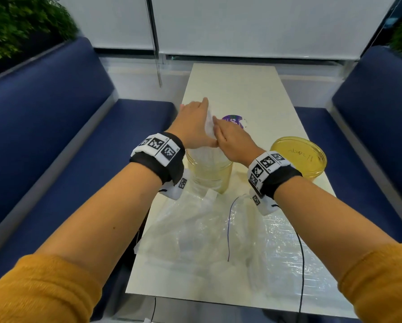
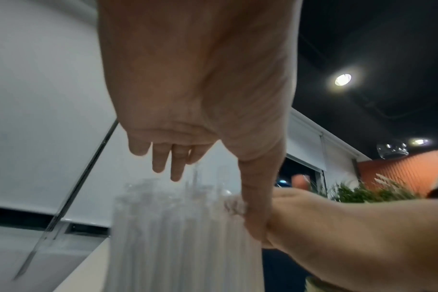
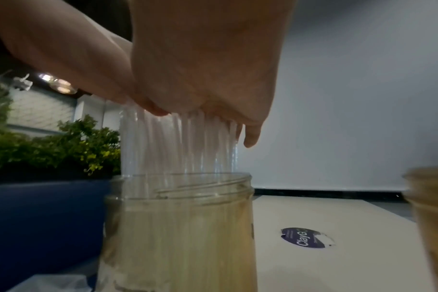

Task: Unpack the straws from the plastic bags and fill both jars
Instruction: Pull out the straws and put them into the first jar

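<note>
A bundle of clear straws [image 1: 208,127] [image 2: 183,227] [image 3: 178,146] stands upright in the left yellowish jar [image 1: 209,173] [image 3: 178,227], sticking well above its rim. My left hand [image 1: 195,122] [image 2: 188,98] presses the bundle's left side with straight fingers. My right hand [image 1: 230,138] [image 3: 200,69] grips the bundle's top from the right, thumb and fingers wrapped round it, touching the left thumb. The second jar [image 1: 298,157] [image 3: 430,217] stands to the right, apart from both hands, with no straws showing above its rim.
Crumpled clear plastic bags [image 1: 207,229] lie on the white table [image 1: 242,85] in front of the jars, with a purple thread [image 1: 228,229] and a black cable [image 1: 301,264]. A purple sticker [image 1: 233,120] lies beyond the hands. Blue benches [image 1: 55,136] flank the table.
</note>
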A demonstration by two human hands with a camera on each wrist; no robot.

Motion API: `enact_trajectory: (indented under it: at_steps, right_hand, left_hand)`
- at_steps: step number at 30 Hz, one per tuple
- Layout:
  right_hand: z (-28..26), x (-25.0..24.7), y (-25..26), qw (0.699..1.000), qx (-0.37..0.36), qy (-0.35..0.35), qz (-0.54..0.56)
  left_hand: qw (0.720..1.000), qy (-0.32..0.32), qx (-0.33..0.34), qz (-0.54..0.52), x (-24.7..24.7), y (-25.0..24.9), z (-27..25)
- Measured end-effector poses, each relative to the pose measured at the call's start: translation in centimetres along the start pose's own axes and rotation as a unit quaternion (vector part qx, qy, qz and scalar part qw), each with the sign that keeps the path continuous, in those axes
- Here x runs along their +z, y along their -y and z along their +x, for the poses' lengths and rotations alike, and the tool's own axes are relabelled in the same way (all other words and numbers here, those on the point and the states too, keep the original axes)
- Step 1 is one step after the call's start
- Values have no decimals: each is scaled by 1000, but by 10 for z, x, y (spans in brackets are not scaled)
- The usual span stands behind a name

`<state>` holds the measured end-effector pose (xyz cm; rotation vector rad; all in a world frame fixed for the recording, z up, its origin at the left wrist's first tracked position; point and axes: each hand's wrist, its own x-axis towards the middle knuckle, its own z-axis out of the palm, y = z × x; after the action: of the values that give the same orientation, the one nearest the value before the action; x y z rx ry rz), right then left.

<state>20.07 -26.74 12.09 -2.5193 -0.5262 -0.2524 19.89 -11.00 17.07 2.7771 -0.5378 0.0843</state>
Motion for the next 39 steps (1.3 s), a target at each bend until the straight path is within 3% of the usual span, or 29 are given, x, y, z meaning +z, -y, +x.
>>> enact_trajectory:
  at_steps: [2, 6, 12, 17, 19, 21, 22, 26, 30, 31, 35, 36, 39]
  right_hand:
    - [-2, -1, 3, 1000, -11, -4, -20]
    - [9, -10, 14, 992, -40, -116, 1]
    - [14, 3, 23, 993, -80, -2, -88]
    - [15, -5, 27, 980, -89, -141, -108]
    - [19, -6, 27, 985, -70, -95, -124]
    - [18, -5, 30, 985, -46, 9, -165]
    - [18, -4, 30, 984, -39, 17, -172]
    - [25, -5, 41, 992, -45, -90, -80]
    - [25, 7, 39, 996, -63, 33, -58]
    - [23, 7, 36, 996, -60, 33, -54]
    - [13, -3, 26, 990, -16, -97, -99]
    - [11, -4, 22, 989, -1, -100, -111]
    - [4, 4, 15, 995, 18, 3, -94]
  left_hand:
    - [999, 6, 14, -35, 1, 12, -9]
    - [996, 1, 16, -88, 12, 31, -19]
    - [993, 14, 54, -102, 37, 37, -20]
    - [994, -26, 41, -95, 25, 45, -26]
    - [996, -4, 45, -82, 25, 44, -29]
    - [994, 46, 44, -89, 27, 41, -33]
    - [992, 57, 41, -103, 27, 40, -34]
    - [982, -11, 40, -186, 14, 33, -38]
    - [973, 29, 68, -217, 14, 30, -42]
    - [973, 27, 70, -217, 16, 33, -44]
    - [970, -63, 54, -230, 23, 49, -53]
    - [972, -75, 52, -215, 26, 51, -57]
    - [991, 7, 55, -125, 40, 51, -62]
